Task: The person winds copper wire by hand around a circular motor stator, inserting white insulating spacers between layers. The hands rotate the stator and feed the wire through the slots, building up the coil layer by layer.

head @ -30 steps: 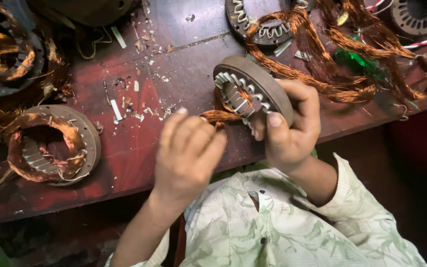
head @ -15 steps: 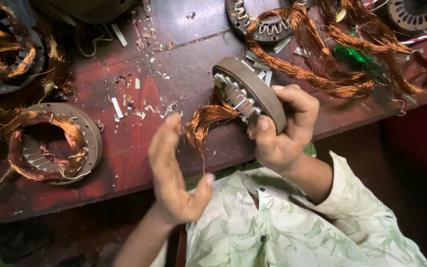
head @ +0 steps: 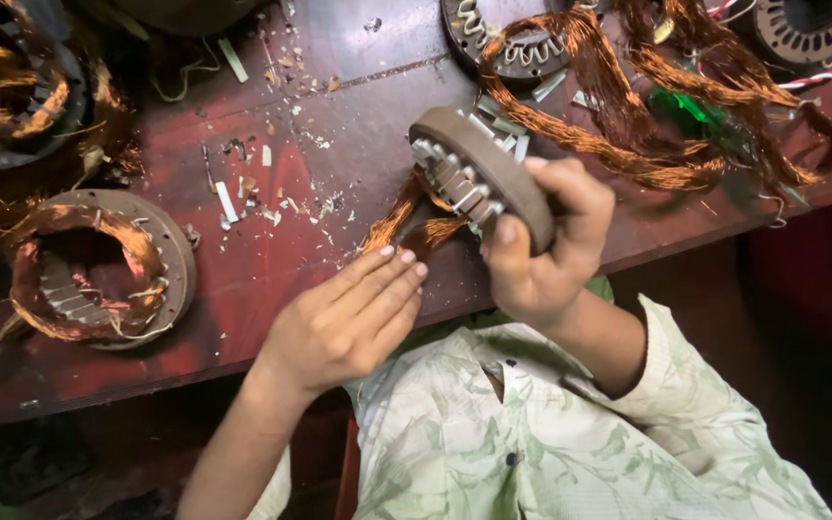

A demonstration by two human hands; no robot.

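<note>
Scuffed red workbench (head: 339,193), debris-strewn; right hand (head: 541,250) clamped on stator ring (head: 483,173); left hand (head: 349,318) flat, fingers together.

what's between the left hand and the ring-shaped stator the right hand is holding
In the head view, a bunch of copper wire hanging from the stator fills that gap; the left hand has its fingertips at its lower end, over the red table.
</note>
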